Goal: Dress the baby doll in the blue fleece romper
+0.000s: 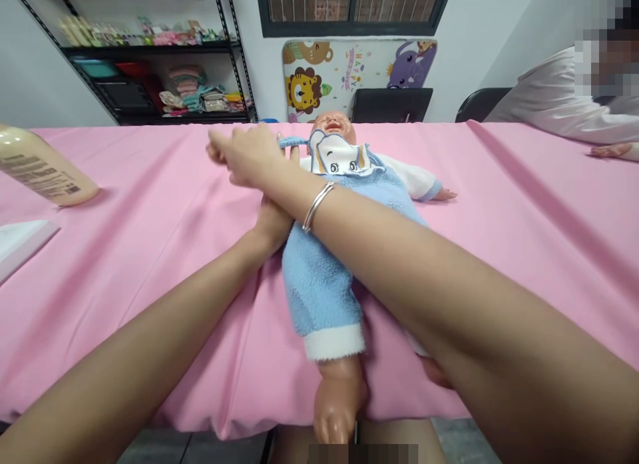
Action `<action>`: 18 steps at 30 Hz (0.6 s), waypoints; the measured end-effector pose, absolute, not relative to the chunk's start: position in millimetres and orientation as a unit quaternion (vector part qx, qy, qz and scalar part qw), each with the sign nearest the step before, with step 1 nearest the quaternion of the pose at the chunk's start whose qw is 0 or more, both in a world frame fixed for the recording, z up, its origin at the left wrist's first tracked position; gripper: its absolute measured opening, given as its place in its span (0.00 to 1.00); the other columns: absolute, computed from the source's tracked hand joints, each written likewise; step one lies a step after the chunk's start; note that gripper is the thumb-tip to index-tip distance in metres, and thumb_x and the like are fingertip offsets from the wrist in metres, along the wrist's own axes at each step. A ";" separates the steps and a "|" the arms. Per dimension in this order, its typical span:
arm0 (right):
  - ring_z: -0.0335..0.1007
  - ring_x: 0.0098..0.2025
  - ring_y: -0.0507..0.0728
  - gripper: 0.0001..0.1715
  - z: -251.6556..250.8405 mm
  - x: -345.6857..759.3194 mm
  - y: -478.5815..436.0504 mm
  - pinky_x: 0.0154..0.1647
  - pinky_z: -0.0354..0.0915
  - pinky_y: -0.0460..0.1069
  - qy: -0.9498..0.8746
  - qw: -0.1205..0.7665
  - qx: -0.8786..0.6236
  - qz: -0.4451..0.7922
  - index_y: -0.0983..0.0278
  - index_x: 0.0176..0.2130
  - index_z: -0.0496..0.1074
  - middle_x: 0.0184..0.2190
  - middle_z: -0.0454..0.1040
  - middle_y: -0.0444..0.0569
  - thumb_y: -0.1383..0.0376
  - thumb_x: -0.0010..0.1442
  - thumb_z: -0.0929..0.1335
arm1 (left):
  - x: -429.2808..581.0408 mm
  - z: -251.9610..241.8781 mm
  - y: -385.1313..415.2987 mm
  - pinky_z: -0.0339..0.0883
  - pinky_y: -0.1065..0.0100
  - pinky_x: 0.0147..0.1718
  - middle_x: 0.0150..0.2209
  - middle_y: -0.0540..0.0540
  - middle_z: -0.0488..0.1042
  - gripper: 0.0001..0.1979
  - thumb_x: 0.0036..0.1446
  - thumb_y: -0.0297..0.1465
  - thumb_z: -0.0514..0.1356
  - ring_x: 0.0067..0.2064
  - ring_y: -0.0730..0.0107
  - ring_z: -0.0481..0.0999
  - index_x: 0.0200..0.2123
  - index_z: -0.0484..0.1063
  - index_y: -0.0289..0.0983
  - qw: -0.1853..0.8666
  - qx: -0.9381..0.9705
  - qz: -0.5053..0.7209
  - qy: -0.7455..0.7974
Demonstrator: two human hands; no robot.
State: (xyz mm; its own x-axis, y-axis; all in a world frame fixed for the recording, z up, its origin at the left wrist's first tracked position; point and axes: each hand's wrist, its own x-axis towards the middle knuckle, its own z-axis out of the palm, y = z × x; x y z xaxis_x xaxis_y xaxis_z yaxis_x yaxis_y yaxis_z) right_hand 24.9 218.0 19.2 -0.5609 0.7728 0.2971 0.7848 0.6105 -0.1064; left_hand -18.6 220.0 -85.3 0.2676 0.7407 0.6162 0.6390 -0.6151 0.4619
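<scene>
A baby doll point(332, 126) lies on its back, its head away from me, in a blue fleece suit point(319, 284) with white cuffs and a white bib point(339, 156) printed with cartoon eyes. My forearms cross above its chest. My right hand point(247, 154), with a silver bangle point(317, 206) on the wrist, is at the doll's upper left, close to a blue bib strap point(292, 142). My left hand point(272, 228) lies mostly hidden beneath my right forearm. Neither grip can be made out. One doll arm is hidden near my hands.
A pink sheet point(150, 264) covers the table. A cream lotion bottle point(42, 168) lies at the left edge beside a white flat object point(22, 247). A person's arm point(564, 98) rests at the far right. Behind stand a shelf point(154, 71), a cartoon poster point(349, 78) and chairs.
</scene>
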 end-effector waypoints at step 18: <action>0.63 0.27 0.53 0.32 36.3 122.3 205.5 0.43 0.65 0.51 -0.828 0.274 -0.472 0.126 0.66 0.16 0.65 0.16 0.59 0.46 0.51 0.63 0.65 | -24.6 -65.7 214.3 0.59 0.53 0.64 0.57 0.38 0.66 0.25 0.56 0.30 0.63 0.63 0.51 0.63 0.56 0.61 0.39 0.037 0.743 0.498 0.445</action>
State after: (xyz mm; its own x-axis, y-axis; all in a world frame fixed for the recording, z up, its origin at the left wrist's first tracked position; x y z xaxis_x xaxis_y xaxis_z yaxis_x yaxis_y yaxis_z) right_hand 122.3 205.5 36.3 -0.4039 0.8514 0.3347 0.7130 0.5222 -0.4679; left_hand -24.6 214.3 -65.7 0.1074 0.6985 0.7075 0.6246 -0.6011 0.4986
